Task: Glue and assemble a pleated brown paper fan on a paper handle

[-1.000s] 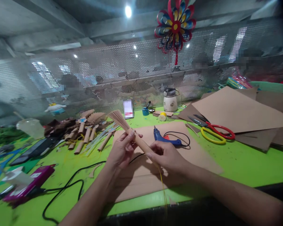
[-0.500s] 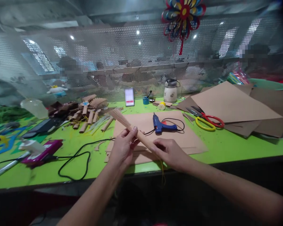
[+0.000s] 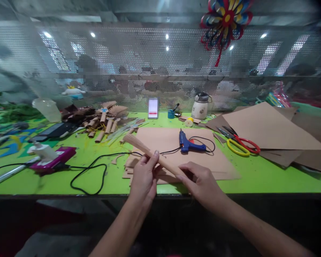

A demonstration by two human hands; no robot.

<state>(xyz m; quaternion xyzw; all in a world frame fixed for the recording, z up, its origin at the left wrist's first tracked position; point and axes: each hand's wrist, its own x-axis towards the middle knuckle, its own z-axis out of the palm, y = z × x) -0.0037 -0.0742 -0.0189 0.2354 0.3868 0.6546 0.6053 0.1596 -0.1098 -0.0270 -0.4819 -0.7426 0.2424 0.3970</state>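
A slim brown paper roll [image 3: 168, 165] with a pleated, fanned-out end lies slantwise between my hands, above the table's front edge. My left hand [image 3: 144, 175] is closed around its middle, thumb on top. Toward the lower right end, my right hand [image 3: 202, 180] pinches the roll between thumb and fingers. Just beyond, a blue hot glue gun [image 3: 189, 144] rests on a stack of brown paper sheets [image 3: 160, 137], its black cord running left behind the roll. Scissors [image 3: 238, 147] with yellow and red handles lie farther right.
Several finished brown paper rolls [image 3: 107, 125] are piled at the back left. A purple power strip [image 3: 53, 160] and looping cord occupy the front left. A phone [image 3: 153, 108] and a white flask [image 3: 200, 107] stand at the back. Large brown sheets [image 3: 273, 128] spread at right.
The camera view has shifted and levelled, so the table sits differently in the picture. Both hands keep their hold on the paper roll; the yellow string that hung below it no longer shows clearly.
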